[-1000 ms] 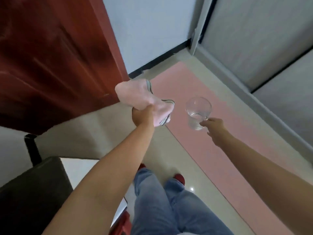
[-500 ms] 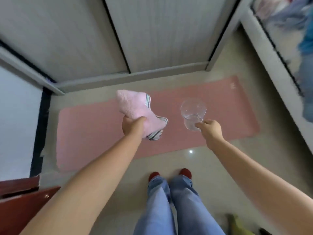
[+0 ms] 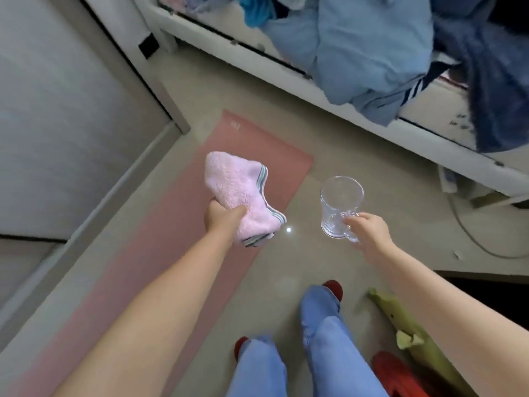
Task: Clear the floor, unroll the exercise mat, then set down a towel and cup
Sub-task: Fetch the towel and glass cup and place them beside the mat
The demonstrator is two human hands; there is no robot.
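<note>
A pink exercise mat lies unrolled flat on the beige floor, running from the lower left up to its far end near the wardrobe corner. My left hand grips a folded pink towel with striped edges, held in the air above the mat's far part. My right hand holds a clear glass cup by its handle, upright, above bare floor to the right of the mat. Both arms are stretched forward.
A white bed frame with blue clothes heaped on it runs across the top right. Grey sliding wardrobe doors stand at left. A green plush toy and a red object lie at lower right. A cable trails under the bed.
My view has swung right: the mat now runs diagonally and the bed fills the top right. Both hands still hold the towel and cup, the cup now over bare floor.
</note>
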